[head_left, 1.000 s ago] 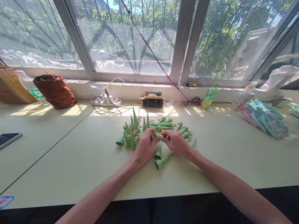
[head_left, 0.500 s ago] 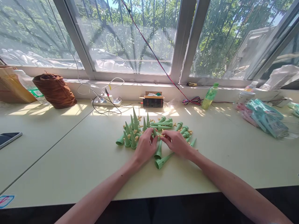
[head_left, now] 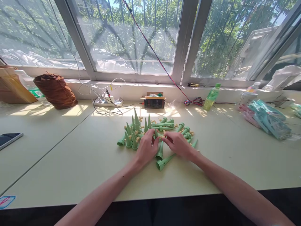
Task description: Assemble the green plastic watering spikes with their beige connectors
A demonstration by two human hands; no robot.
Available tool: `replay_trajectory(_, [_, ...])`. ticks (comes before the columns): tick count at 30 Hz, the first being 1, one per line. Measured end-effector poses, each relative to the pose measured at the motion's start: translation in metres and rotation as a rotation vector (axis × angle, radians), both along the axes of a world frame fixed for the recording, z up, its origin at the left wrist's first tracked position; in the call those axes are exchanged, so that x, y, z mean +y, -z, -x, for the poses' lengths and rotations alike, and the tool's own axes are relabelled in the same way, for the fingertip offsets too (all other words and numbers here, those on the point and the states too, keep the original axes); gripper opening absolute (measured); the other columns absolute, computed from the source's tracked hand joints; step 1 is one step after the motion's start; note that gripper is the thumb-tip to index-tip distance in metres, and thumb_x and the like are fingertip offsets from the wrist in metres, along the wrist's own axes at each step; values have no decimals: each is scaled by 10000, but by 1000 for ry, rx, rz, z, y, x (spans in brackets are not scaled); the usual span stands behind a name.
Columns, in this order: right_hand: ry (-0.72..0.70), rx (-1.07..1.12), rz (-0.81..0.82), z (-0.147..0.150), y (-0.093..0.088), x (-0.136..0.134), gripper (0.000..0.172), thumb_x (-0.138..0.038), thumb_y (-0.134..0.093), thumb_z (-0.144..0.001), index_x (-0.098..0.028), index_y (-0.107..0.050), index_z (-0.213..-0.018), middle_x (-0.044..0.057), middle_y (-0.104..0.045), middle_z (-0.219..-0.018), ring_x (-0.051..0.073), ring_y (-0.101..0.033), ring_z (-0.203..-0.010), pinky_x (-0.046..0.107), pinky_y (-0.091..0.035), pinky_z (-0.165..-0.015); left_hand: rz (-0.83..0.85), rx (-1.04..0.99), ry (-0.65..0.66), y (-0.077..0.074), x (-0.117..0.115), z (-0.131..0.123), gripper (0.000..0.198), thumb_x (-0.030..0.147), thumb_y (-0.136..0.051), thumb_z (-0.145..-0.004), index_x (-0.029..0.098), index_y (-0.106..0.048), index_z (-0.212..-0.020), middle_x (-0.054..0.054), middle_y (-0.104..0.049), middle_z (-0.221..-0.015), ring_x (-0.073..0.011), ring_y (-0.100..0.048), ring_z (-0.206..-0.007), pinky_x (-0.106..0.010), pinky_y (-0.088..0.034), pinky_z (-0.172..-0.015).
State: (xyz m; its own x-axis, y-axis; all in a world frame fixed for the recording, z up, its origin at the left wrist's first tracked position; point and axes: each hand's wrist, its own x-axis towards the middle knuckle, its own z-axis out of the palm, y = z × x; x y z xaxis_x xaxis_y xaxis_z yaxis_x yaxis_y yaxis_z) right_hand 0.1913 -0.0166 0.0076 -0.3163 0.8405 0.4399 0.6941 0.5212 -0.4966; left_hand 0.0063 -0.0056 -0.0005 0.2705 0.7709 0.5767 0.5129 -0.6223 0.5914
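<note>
My left hand (head_left: 147, 147) is closed around a green plastic watering spike (head_left: 156, 134), whose tip points up past the fingers. My right hand (head_left: 179, 145) meets it from the right, thumb and fingers pinched on a small yellow valve (head_left: 162, 137) at the spike's side. The fingers partly cover both pieces. Close below the hands lie two loose spikes, one (head_left: 159, 153) beneath the fingertips and another (head_left: 162, 164) nearer the table's front. Several more green spikes stand upright (head_left: 128, 142) on the left, with yellow valves among them. Others lie on their sides (head_left: 164, 125) behind and to the right.
Along the window sill sit a brown drawstring bag (head_left: 55, 91), a power strip (head_left: 108, 101) with cables, a small box (head_left: 154, 103) and a green-capped bottle (head_left: 211, 97). Plastic packets (head_left: 270, 117) lie at right, a phone (head_left: 9, 139) at far left. The table's front edge runs beneath my forearms.
Both hands keep the same hold on the spike and valve. The whole view has shifted very slightly; nothing on the table has visibly moved.
</note>
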Motion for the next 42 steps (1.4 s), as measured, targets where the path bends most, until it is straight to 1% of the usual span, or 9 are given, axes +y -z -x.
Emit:
replay_trajectory(5, [-25, 75, 21, 0, 0, -1, 104, -300, -611, -944, -202, -618, -977, -14, -632, -635, 143, -516, -540, 253, -395, -593, 11, -14, 3, -1, 0, 0, 88, 177, -535, -926, 207, -546, -1008, -8, -632, -868, -115, -548, -579, -249, -446, -564])
replay_trajectory(9, [-28, 60, 2, -1, 2, 1, 88, -283, -592, -950, -201, -612, -926, -24, -590, -603, 137, -487, -527, 245, -380, -579, 8, -19, 3, -1, 0, 0, 87, 178, -537, -926, 205, -545, -1008, -8, -631, -878, -107, -532, -563, -246, -444, -563])
replay_trajectory(13, [-21, 31, -7, -1, 2, 1, 198, -307, -560, -967, -197, -590, -805, -20, -551, -597, 132, -444, -527, 241, -344, -559, 9, -4, -8, 0, -1, -1, 92, 183, -538, -930, 202, -547, -1020, -7, -628, -879, -107, -532, -573, -249, -449, -583])
replay_trajectory(16, [-18, 24, -12, -1, 2, 1, 242, -316, -548, -974, -193, -584, -769, -14, -556, -602, 131, -443, -532, 243, -339, -561, 10, 3, -11, 0, -1, -1, 96, 183, -539, -930, 201, -548, -1024, -3, -622, -866, -108, -529, -571, -251, -450, -588])
replay_trajectory(20, [-24, 65, -1, -1, 3, 1, 123, -311, -605, -946, -194, -622, -912, -24, -591, -601, 133, -479, -521, 244, -369, -575, 7, -8, -4, -1, -1, -1, 88, 179, -538, -928, 201, -547, -1014, -5, -622, -867, -109, -531, -573, -250, -449, -583])
replay_trajectory(23, [-37, 80, -4, -1, 4, 1, 96, -288, -619, -933, -197, -621, -965, -21, -614, -612, 138, -505, -531, 245, -389, -588, 16, -18, 2, -2, -1, -1, 97, 180, -536, -928, 204, -547, -1021, -6, -623, -871, -108, -532, -570, -248, -449, -572])
replay_trajectory(29, [-27, 65, -32, -1, 5, 1, 126, -299, -576, -957, -200, -614, -890, -28, -557, -577, 132, -448, -512, 240, -360, -562, 35, -35, 20, -2, -2, -1, 90, 193, -530, -930, 203, -540, -1020, -8, -618, -876, -98, -531, -555, -239, -450, -548])
replay_trajectory(35, [-21, 49, -45, -1, 4, 2, 252, -322, -552, -967, -199, -574, -748, -15, -543, -588, 126, -419, -521, 240, -330, -548, 57, -54, 46, -2, -3, -1, 129, 233, -557, -917, 205, -547, -1042, 5, -597, -821, -98, -537, -548, -229, -454, -531])
replay_trajectory(42, [-23, 70, -50, -1, 3, 0, 333, -371, -531, -981, -199, -549, -696, -20, -512, -560, 118, -386, -506, 245, -301, -525, 178, -111, 87, -8, -4, -1, 168, 237, -574, -882, 204, -542, -1044, 0, -608, -815, -104, -556, -571, -205, -447, -490])
